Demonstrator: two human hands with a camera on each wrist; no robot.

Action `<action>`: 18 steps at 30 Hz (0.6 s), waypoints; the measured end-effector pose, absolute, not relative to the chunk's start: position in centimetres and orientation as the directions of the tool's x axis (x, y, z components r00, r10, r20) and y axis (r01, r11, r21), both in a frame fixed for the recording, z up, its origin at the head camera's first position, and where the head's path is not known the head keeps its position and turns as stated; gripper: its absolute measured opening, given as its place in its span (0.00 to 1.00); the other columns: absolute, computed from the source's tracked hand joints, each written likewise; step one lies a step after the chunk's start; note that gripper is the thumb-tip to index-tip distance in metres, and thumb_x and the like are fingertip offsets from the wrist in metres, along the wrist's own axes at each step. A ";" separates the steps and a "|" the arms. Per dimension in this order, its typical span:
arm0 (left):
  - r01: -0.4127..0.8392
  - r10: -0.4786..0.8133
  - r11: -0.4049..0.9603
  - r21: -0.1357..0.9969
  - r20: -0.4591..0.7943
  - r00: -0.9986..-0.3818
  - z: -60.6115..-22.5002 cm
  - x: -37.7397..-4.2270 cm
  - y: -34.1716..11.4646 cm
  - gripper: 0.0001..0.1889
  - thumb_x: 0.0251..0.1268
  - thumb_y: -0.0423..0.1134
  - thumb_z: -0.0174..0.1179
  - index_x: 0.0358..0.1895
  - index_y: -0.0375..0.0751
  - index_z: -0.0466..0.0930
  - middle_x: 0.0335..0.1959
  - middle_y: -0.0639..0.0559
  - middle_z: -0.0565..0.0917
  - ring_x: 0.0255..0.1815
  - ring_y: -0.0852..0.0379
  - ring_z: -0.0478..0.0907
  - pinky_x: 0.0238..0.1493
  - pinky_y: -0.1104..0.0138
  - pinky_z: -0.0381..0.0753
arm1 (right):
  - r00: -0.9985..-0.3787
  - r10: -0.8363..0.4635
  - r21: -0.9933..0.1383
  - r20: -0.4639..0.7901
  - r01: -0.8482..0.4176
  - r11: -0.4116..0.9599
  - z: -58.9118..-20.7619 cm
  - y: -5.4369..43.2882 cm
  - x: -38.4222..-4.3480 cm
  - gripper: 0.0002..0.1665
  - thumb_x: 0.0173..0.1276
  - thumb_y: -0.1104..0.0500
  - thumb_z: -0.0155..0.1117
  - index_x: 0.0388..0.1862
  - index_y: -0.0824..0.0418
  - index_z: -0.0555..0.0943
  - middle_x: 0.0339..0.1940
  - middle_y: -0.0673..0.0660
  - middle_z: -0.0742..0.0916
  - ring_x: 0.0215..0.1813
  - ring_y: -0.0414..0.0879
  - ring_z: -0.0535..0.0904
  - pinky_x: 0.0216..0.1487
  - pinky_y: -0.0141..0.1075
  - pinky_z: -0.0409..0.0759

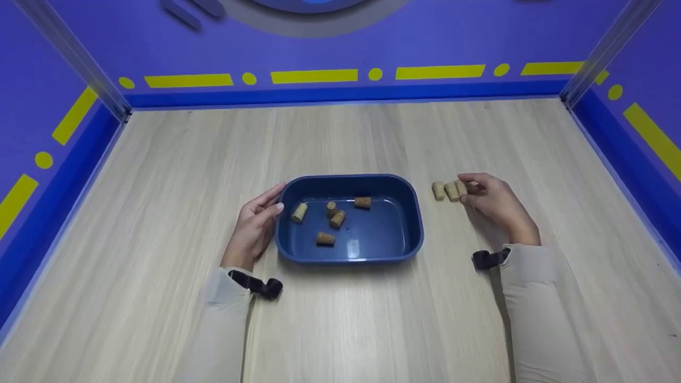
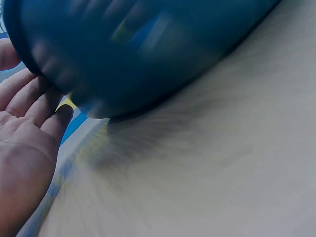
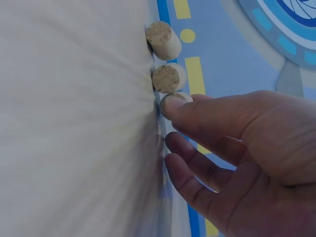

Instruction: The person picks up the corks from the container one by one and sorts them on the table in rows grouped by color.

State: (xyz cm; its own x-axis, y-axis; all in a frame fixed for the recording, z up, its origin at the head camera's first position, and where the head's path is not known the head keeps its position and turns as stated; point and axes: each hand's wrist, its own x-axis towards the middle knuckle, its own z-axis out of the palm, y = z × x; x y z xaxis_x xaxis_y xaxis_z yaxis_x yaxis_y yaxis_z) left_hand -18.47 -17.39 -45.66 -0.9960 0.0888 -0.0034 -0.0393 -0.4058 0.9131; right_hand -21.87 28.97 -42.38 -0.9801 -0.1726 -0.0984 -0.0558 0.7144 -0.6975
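Note:
A dark blue plastic tub (image 1: 349,260) stands on the table with several cork stoppers inside, some brown and one pale cork (image 1: 299,213). My left hand (image 1: 252,230) holds the tub's left end, its thumb at the rim and its fingers along the outer wall (image 2: 148,64). To the right of the tub, my right hand (image 1: 497,205) pinches a pale cork (image 1: 462,189) between thumb and forefinger. Beside that one, two more pale corks (image 1: 451,191) stand in a row; the right wrist view shows their cut ends (image 3: 166,79).
The light wood table (image 1: 340,319) is bounded by a purple-blue back wall (image 1: 319,53) with yellow markings and by similar side walls. Black wrist cameras (image 1: 272,289) are strapped over both sleeves.

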 end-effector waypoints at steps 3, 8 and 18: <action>-0.038 0.091 -0.403 0.915 -0.002 -0.996 -45.7 -18.4 -17.5 0.28 0.62 0.19 0.49 0.68 0.22 0.59 0.69 0.36 0.68 0.63 0.63 0.73 0.61 0.74 0.73 | -0.979 -0.171 -0.699 -0.114 -0.043 0.714 -42.4 28.9 -21.9 0.31 0.67 0.67 0.59 0.69 0.67 0.67 0.65 0.71 0.73 0.63 0.66 0.73 0.57 0.40 0.76; -0.040 0.091 -0.398 0.916 -0.004 -0.996 -45.8 -18.4 -17.6 0.28 0.62 0.19 0.49 0.68 0.22 0.60 0.70 0.34 0.65 0.63 0.63 0.73 0.62 0.74 0.72 | -0.975 -0.171 -0.693 -0.144 -0.024 0.720 -42.4 29.0 -22.1 0.31 0.68 0.67 0.57 0.70 0.66 0.66 0.69 0.71 0.68 0.66 0.68 0.69 0.64 0.55 0.70; -0.030 0.089 -0.415 0.909 0.007 -0.996 -45.9 -18.6 -17.5 0.29 0.61 0.19 0.49 0.68 0.21 0.59 0.67 0.38 0.71 0.61 0.64 0.75 0.61 0.74 0.73 | -0.977 -0.164 -0.693 -0.133 -0.027 0.720 -42.5 29.1 -22.0 0.32 0.67 0.68 0.57 0.71 0.66 0.65 0.67 0.71 0.71 0.64 0.66 0.72 0.59 0.50 0.75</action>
State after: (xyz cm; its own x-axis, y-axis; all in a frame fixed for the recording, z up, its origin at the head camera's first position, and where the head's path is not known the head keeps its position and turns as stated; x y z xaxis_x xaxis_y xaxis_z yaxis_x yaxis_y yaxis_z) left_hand -18.61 -17.47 -45.95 -0.9960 0.0889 0.0074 -0.0303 -0.4152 0.9092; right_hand -21.96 29.08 -42.49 -0.9773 -0.1644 -0.1334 -0.0266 0.7204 -0.6931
